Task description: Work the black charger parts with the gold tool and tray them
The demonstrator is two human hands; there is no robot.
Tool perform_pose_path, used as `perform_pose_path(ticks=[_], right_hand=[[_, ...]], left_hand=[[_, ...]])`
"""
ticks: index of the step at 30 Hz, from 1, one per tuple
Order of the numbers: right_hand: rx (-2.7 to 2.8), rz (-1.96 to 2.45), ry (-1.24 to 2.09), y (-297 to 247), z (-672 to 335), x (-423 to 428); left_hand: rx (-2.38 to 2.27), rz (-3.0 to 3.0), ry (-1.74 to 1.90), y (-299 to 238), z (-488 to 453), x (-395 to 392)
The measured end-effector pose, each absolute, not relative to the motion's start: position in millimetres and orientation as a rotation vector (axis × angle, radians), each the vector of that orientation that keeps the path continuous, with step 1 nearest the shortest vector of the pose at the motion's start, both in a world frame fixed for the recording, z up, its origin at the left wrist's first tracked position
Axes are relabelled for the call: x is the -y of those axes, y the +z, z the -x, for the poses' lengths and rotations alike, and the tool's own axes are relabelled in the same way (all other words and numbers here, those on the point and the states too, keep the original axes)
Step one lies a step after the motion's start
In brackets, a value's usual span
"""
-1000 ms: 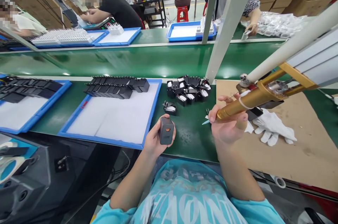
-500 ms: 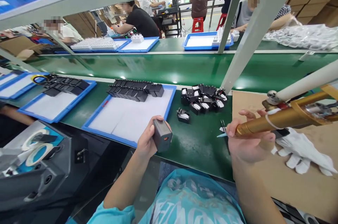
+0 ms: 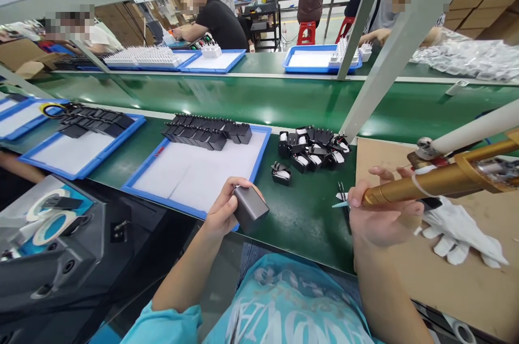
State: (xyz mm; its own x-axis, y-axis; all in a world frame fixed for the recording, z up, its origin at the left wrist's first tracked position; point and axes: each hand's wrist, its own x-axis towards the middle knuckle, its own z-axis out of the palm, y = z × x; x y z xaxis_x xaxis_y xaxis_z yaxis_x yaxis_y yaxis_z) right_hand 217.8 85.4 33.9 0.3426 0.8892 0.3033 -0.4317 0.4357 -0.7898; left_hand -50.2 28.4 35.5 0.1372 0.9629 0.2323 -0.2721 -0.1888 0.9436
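Observation:
My left hand (image 3: 221,211) is closed round a dark grey charger block (image 3: 250,209), held tilted above the near edge of the green bench. My right hand (image 3: 379,214) grips a gold dispensing tool (image 3: 409,188) whose pale tip (image 3: 339,204) points left, a short way from the block. A loose pile of black charger parts (image 3: 312,146) lies behind both hands, and one single part (image 3: 281,174) sits closer to me. Thin tweezers (image 3: 344,200) lie on the bench by the tool tip.
A blue tray (image 3: 259,157) with a white liner holds a row of black chargers (image 3: 206,133); another blue tray (image 3: 77,173) lies further left. White gloves (image 3: 460,230) rest on a cardboard sheet (image 3: 478,290). A slanted metal post (image 3: 381,63) rises behind. Co-workers sit across the conveyor (image 3: 243,98).
My left hand has turned the charger block, so its port face no longer points at me. The view has shifted a little; my right hand and the gold tool stay about where they were.

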Motion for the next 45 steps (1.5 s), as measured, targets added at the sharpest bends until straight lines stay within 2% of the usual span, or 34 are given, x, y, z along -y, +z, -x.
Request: perform_pose_path(ticks=[4,7,11,15,25,29,32,35,39,42,45], right_hand=[[0.815,0.593,0.951,33.8,-217.8,-85.5],[0.804,0.592,0.954,32.9,-218.3,-85.9],[0.773,0.559,0.978,30.2,-218.6,-87.4],[0.744,0.527,0.957,27.8,-216.8,-88.7],[0.859,0.453,0.924,25.0,-213.1,-89.5],[0.854,0.457,0.958,24.4,-213.1,-87.8],[0.854,0.446,0.969,24.5,-213.0,-86.3],[0.854,0.443,0.971,25.6,-213.0,-85.7],[0.853,0.464,0.965,27.8,-212.1,-86.0],[0.852,0.471,0.957,27.8,-211.2,-86.3],[0.851,0.468,0.960,26.2,-210.9,-86.1]], left_hand=[[-0.799,-1.384,1.347,30.3,56.3,-27.8],[-1.170,-1.766,1.252,23.6,67.6,-38.7],[-1.881,-2.371,0.780,10.8,95.6,-81.9],[-2.307,-2.476,0.378,0.9,132.1,-135.7],[-2.567,-2.363,0.554,-6.8,165.2,-186.9],[-2.505,-2.392,0.676,-2.6,146.8,-179.5],[-2.138,-2.503,0.733,0.8,111.0,-157.8],[-1.785,-2.422,0.618,-3.1,63.9,-132.6],[-1.808,-2.274,0.511,-13.2,16.9,-119.3],[-1.740,-2.251,0.553,-10.2,11.7,-123.5],[-1.402,-2.281,0.455,5.0,28.3,-123.3]])
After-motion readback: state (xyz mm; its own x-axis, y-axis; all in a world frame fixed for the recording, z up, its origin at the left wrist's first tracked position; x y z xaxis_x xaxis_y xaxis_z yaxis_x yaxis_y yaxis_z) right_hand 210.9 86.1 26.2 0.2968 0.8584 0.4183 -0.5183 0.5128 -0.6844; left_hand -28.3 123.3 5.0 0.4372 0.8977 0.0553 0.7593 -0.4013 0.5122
